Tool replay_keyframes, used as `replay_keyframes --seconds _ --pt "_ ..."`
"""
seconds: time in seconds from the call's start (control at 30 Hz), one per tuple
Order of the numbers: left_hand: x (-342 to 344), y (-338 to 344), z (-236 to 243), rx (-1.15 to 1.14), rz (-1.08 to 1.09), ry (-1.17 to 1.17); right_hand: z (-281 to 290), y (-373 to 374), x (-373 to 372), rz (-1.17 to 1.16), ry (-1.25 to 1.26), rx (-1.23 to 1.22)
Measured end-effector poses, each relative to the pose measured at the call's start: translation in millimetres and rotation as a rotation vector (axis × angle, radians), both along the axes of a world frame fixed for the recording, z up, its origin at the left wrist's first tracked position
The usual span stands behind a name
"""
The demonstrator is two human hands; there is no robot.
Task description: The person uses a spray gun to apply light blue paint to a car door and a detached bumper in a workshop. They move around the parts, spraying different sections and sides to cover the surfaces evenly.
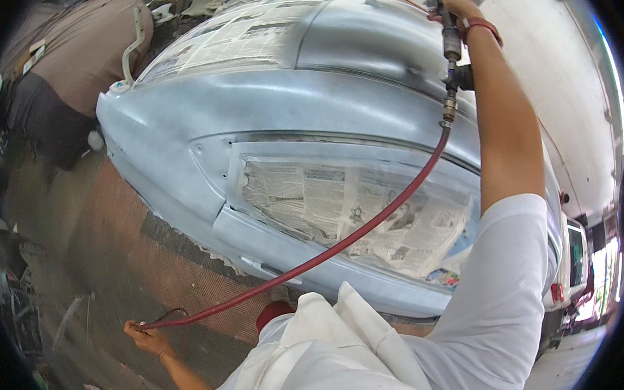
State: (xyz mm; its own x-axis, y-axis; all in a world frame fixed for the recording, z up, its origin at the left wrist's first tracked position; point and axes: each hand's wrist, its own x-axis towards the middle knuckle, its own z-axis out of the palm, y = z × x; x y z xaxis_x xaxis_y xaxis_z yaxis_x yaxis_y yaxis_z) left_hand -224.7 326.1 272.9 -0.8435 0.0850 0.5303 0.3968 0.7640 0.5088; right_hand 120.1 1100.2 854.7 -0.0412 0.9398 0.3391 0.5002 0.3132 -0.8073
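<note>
A pale blue-grey car body (281,101) fills the middle of the view, its windows masked with newspaper (353,211). My right hand (457,3) reaches up over the roof, closed around the handle of a metal spray gun (451,47). A red air hose (366,230) runs from the gun's fitting down across the masked window. My left hand (144,336), low at the bottom left, is closed on that hose and holds it away from the car. A red band (480,26) circles my right wrist. White cloth covers my chest.
A second vehicle under a brown cover (80,49) stands at the upper left. Clutter lies along the left edge (5,264). The floor beside the car is brick-red paving (132,256). A white vehicle (573,265) and a bright doorway are at the right.
</note>
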Motion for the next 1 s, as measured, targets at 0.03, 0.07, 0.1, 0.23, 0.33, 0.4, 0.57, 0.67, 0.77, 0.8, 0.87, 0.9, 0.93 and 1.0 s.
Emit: replay_keyframes --seconds 0.03,0.07,0.1,0.23,0.33,0.4,0.57,0.67,0.77,0.8,0.87,0.9,0.93,1.0 --pt "4 -5 0 0.006 0.049 -0.018 -7 9 -27 0.038 0.028 -0.026" --pt "7 -11 0 0.013 0.095 -0.036 -10 14 -52 0.073 -0.014 -0.069" --pt "11 -17 -1 0.015 0.149 -0.054 -15 16 -75 0.157 -0.089 -0.073" --pt "25 -39 -5 0.055 0.199 -0.024 -30 4 -140 0.38 0.024 -0.141" --pt "33 -44 -11 0.052 0.238 -0.085 -34 -20 -138 0.461 0.071 -0.189" --pt "36 -38 -18 0.099 0.264 -0.201 -26 -36 -111 0.404 0.067 -0.207" --pt "47 5 -34 -0.093 0.045 -0.073 -4 -58 23 0.109 0.056 -0.144" --pt "67 36 -32 -0.104 -0.079 -0.169 6 -58 130 -0.052 0.03 -0.06" --pt "97 69 -20 -0.095 -0.242 -0.056 17 -59 247 -0.189 0.015 -0.004" --pt "111 79 -16 -0.094 -0.289 0.022 19 -60 286 -0.241 0.001 0.021" --pt "145 90 -1 -0.056 -0.375 0.011 20 -65 364 -0.252 0.003 0.08" --pt "165 93 7 -0.044 -0.412 0.004 20 -69 402 -0.255 0.004 0.109" --pt "186 95 15 -0.038 -0.415 -0.027 22 -75 440 -0.241 0.005 0.056" --pt "236 95 27 -0.027 -0.423 -0.068 26 -90 515 -0.246 0.061 0.077"
